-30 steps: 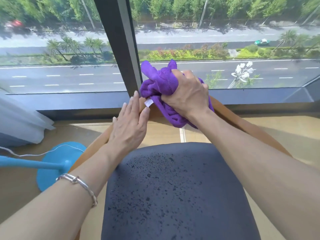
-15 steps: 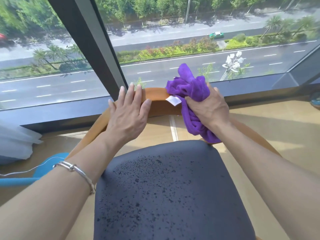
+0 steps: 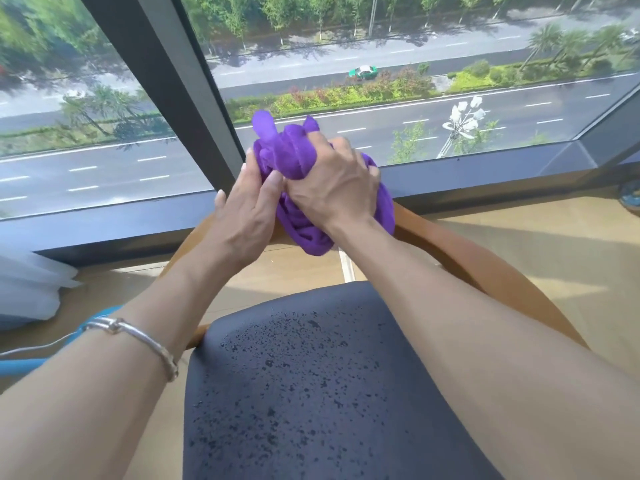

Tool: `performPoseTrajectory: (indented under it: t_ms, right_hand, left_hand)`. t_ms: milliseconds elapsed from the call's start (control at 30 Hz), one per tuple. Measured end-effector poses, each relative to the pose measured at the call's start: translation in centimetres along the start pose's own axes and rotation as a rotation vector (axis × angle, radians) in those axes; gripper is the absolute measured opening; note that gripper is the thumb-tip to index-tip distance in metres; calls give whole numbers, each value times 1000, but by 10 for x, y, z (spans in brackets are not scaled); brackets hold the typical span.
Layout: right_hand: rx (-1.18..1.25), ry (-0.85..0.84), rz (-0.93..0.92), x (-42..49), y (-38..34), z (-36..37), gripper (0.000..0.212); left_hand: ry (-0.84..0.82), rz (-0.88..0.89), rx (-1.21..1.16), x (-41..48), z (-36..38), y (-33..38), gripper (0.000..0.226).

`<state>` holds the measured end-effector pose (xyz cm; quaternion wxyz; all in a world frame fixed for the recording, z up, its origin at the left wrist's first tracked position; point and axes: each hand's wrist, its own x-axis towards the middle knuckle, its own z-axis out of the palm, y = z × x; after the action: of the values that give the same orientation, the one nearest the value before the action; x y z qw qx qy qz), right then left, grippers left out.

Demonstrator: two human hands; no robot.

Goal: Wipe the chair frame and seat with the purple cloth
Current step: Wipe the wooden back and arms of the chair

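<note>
Right hand [image 3: 332,188] is clamped tight round the purple cloth [image 3: 287,157], which is wadded into a fat bunch w/ a loose end poking up past the knuckles and more hanging below the wrist. Left hand [image 3: 242,220] is at it too: fingers [image 3: 273,180] fairly straight, laid on the wad's left side, thumb standing clear, so it touches rather than grabs, as far as I can see. That's the change: half a sec ago the left hand lay flat on the top rail, steadying the chair, w/ the cloth a bit to its right. Now it's come off the wood and gone to the cloth, and the wad sits back nearer the rail's middle. Cloth is on or just over the top edge of the chair frame [image 3: 485,265], the curved wooden back rail. Can't tell if it presses the wood, since the hands cover that. Prob a re-bunch or re-fold of the cloth, not a wiping stroke, so the rubbing looks paused for a mo. Frame's right arm sweeps down beside the right forearm; its left arm is mostly hidden. The seat [image 3: 311,393], a dark grey pad nearer me, is dotted w/ dark specks, esp. middle & left, so it looks not yet wiped. Silver bracelet [image 3: 138,337] on the left wrist. Beyond the rail, the window sill [image 3: 104,223] and a road far below.
</note>
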<state>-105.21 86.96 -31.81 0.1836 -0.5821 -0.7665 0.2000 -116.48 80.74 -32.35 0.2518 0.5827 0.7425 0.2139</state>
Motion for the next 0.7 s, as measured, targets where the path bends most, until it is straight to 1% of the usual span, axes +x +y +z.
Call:
performPoseTrajectory:
  t_ms: [67,133,200,300,367,533,700]
  right_hand:
    - [21,28,5,-4,9,-1,71]
    - [50,53,31,-6,26,-6,69]
    - [59,61,97,-12,53,-12,68]
    - [46,89,201,-32,109,-26,60]
    - [18,121,203,-45,133,-31,57]
    - [-67,113,231,-45,130,-28,61]
    - [-58,80,204,-48,136,-31,64]
  left_hand:
    - [0,-3,56,1,4,-1,65]
    - [-23,-25,177,0,10,2,57]
    - [-38,-49,311,-2,17,8,52]
    - [7,-20,438,-1,26,16,54]
    - [33,19,514,5,32,23,56]
    - [-22,120,630,16,52,48,55]
    - [-41,134,680,14,53,50,58]
